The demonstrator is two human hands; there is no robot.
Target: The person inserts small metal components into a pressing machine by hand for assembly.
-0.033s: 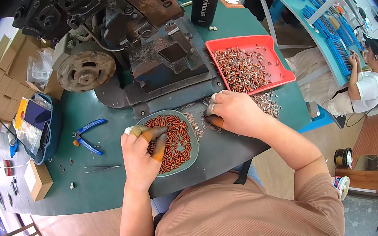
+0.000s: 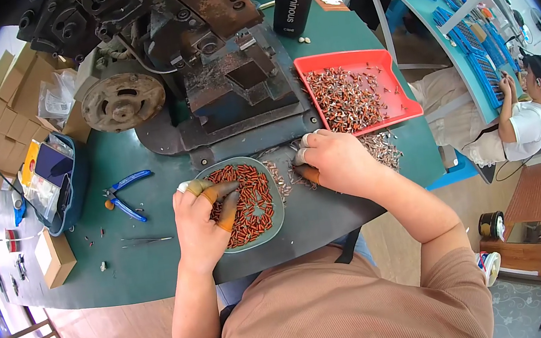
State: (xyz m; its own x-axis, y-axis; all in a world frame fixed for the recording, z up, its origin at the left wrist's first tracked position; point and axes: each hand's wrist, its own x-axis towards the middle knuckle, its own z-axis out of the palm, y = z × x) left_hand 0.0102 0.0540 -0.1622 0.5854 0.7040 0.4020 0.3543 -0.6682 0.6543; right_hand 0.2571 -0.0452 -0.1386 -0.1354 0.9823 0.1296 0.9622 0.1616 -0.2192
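My left hand [image 2: 204,216] is over a green-grey bowl [image 2: 279,220] full of small copper-coloured pins [image 2: 250,221]. Its thumb and forefinger, in stained orange finger cots, curve toward each other in a loose pinch above the pins. Whatever sits between the tips is too small to make out. To the right of the bowl, my right hand [image 2: 333,162] is low over the table with its fingers bent together. Dark-tipped finger cots and a white wrap cover some fingers. Small silvery pieces [image 2: 278,178] lie scattered between bowl and hand; what the right fingertips hold is hidden.
A red tray [image 2: 403,104] of mixed metal parts stands beyond my right hand, with loose silvery parts [image 2: 383,148] below. A heavy machine [image 2: 236,99] rises behind the bowl. Blue-handled pliers [image 2: 130,197], tweezers [image 2: 147,240] and a blue bin [image 2: 65,216] are left; a black bottle [image 2: 295,2] stands behind.
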